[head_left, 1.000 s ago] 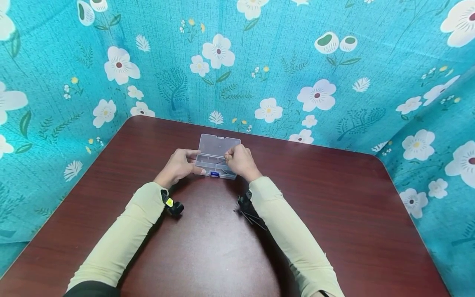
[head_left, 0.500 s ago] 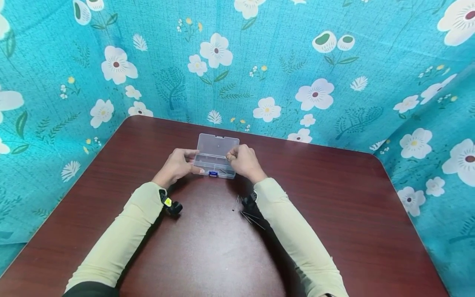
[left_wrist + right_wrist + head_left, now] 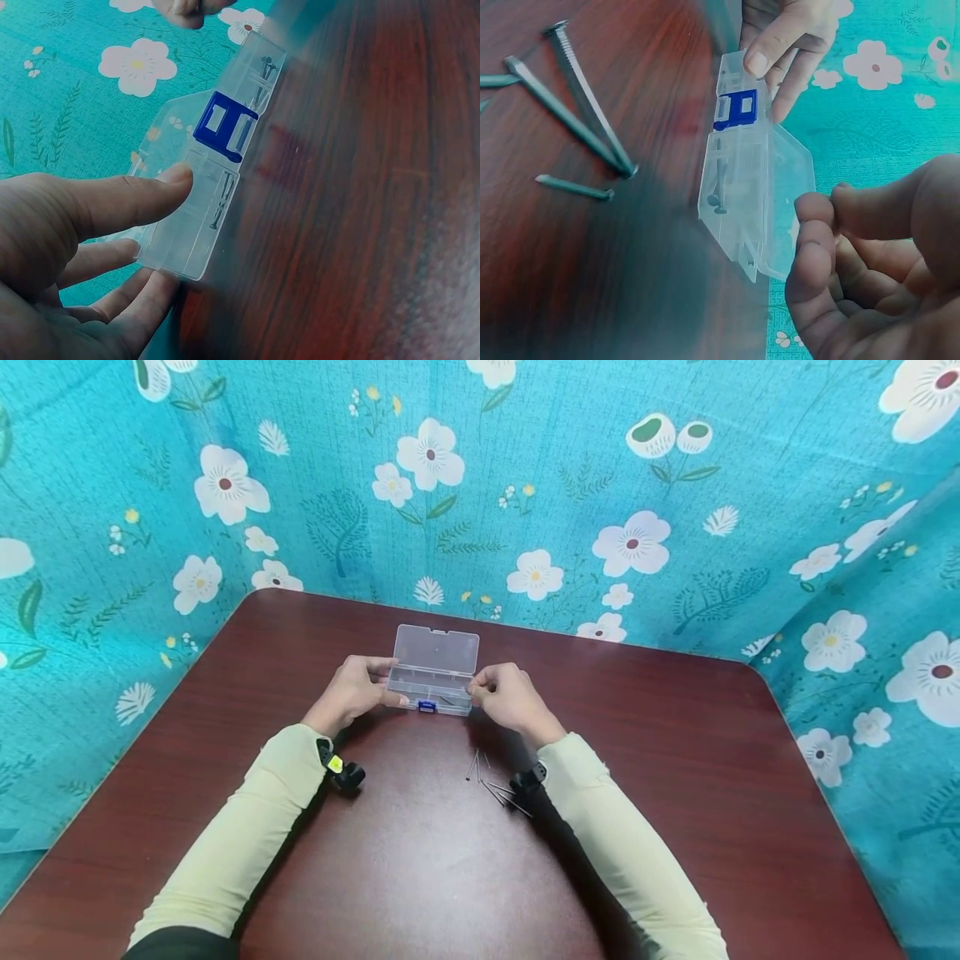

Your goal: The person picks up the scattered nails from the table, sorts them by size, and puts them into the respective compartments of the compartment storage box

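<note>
Table [image 3: 420, 868], spanning the foreground; curtain [image 3: 540, 485], behind it and along both sides; box [image 3: 452, 711], on the far part of the table, left of centre; lid [image 3: 437, 648], raised at the box's rear edge; latch [image 3: 427, 707], mid-front wall; nails, several, in the front right compartment [image 3: 719, 180]; left hand [image 3: 351, 693], at the box's left end, thumb in front; right hand [image 3: 513, 697], just beside the right end; loose nails [image 3: 568, 116], on the table, before the box and left of the right sleeve [image 3: 622, 831]; among these, two converging at their far ends, one just to their right, others nearer the person.
</note>
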Action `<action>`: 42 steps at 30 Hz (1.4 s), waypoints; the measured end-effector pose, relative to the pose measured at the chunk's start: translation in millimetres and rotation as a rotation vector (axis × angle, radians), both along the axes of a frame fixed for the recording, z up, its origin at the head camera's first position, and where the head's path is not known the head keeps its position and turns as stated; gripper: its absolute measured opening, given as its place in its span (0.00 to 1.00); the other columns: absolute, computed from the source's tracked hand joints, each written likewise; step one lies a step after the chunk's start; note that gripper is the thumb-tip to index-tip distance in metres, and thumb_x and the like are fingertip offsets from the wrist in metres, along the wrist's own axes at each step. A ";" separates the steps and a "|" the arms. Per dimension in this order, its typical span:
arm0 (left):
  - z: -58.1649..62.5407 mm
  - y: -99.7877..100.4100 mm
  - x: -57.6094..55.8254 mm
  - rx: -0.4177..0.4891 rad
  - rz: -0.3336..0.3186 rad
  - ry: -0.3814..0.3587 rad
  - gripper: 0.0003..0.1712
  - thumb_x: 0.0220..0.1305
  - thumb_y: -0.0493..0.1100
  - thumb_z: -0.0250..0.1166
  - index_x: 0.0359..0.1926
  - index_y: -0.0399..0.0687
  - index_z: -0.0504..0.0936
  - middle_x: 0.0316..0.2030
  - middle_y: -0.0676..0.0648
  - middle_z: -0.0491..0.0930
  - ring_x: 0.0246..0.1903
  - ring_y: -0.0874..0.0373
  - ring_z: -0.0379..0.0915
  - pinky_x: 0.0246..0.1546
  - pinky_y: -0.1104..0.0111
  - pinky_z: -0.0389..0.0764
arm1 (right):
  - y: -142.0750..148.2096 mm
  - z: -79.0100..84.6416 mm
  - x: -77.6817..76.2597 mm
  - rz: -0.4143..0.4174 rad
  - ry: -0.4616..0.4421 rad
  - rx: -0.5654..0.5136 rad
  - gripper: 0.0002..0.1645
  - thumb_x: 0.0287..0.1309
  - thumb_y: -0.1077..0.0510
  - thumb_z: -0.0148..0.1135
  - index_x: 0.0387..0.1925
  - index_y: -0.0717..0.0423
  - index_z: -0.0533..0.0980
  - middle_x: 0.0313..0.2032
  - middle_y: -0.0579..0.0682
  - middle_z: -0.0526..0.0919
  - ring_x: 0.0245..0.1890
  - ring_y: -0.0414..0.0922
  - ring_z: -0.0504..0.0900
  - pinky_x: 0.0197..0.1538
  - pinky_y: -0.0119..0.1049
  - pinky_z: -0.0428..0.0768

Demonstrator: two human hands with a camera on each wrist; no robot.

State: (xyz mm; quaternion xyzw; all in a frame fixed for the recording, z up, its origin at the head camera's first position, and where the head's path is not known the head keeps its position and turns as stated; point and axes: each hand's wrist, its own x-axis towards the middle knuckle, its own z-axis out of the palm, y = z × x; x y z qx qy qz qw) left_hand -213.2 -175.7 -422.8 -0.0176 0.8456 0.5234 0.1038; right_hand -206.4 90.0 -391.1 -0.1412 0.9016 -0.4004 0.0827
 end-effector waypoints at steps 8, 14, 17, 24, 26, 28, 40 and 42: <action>-1.9 -1.7 -0.9 -0.004 0.001 -0.002 0.47 0.47 0.34 0.82 0.69 0.44 0.73 0.51 0.40 0.81 0.47 0.48 0.75 0.44 0.62 0.78 | 13.7 -4.0 16.3 0.027 0.009 0.045 0.09 0.66 0.60 0.63 0.33 0.59 0.86 0.29 0.44 0.84 0.27 0.42 0.74 0.36 0.39 0.73; 0.9 -0.2 -0.7 0.000 0.007 -0.001 0.47 0.47 0.34 0.81 0.69 0.44 0.73 0.51 0.41 0.81 0.46 0.47 0.75 0.45 0.60 0.78 | 25.2 -8.1 32.8 0.058 0.014 0.085 0.08 0.64 0.61 0.64 0.30 0.58 0.85 0.25 0.42 0.83 0.24 0.41 0.75 0.34 0.38 0.75; 1.2 -0.2 -0.9 -0.003 0.007 0.004 0.47 0.47 0.34 0.81 0.70 0.43 0.73 0.51 0.40 0.81 0.46 0.47 0.75 0.45 0.61 0.78 | 29.2 -10.2 41.0 0.064 0.006 0.096 0.08 0.65 0.61 0.65 0.30 0.56 0.85 0.24 0.42 0.83 0.23 0.40 0.75 0.33 0.38 0.75; 0.1 -0.8 -1.2 -0.005 0.004 0.000 0.47 0.47 0.34 0.81 0.70 0.43 0.73 0.51 0.40 0.80 0.47 0.47 0.73 0.45 0.61 0.77 | 37.1 -12.6 58.4 0.093 -0.011 0.123 0.07 0.64 0.60 0.67 0.28 0.52 0.85 0.24 0.42 0.84 0.23 0.40 0.76 0.34 0.39 0.75; 0.1 -0.9 -0.9 -0.008 0.001 0.001 0.47 0.47 0.34 0.81 0.70 0.43 0.73 0.51 0.39 0.80 0.47 0.47 0.73 0.45 0.60 0.77 | 40.1 -13.4 64.0 0.097 -0.018 0.131 0.08 0.63 0.60 0.68 0.27 0.51 0.85 0.24 0.43 0.84 0.23 0.40 0.76 0.34 0.39 0.75; -0.1 -1.0 -0.4 -0.017 -0.001 0.004 0.47 0.47 0.34 0.81 0.70 0.43 0.73 0.52 0.39 0.80 0.47 0.47 0.73 0.45 0.60 0.77 | 43.3 -15.0 69.7 0.109 -0.021 0.134 0.07 0.62 0.60 0.68 0.27 0.50 0.85 0.24 0.42 0.84 0.24 0.39 0.76 0.34 0.39 0.75; 1.1 -0.7 -0.8 -0.012 -0.005 0.013 0.46 0.47 0.34 0.81 0.69 0.42 0.73 0.50 0.39 0.81 0.46 0.47 0.74 0.43 0.61 0.77 | 59.4 -26.8 94.3 0.120 -0.004 0.182 0.07 0.60 0.58 0.71 0.26 0.46 0.83 0.21 0.34 0.80 0.24 0.35 0.77 0.35 0.37 0.76; 1.5 -0.1 -0.8 -0.017 -0.004 0.011 0.46 0.47 0.34 0.81 0.69 0.42 0.73 0.50 0.39 0.81 0.46 0.48 0.74 0.43 0.62 0.77 | 60.8 -27.7 95.8 0.122 0.002 0.180 0.07 0.59 0.59 0.71 0.26 0.46 0.83 0.21 0.35 0.80 0.24 0.35 0.77 0.34 0.37 0.76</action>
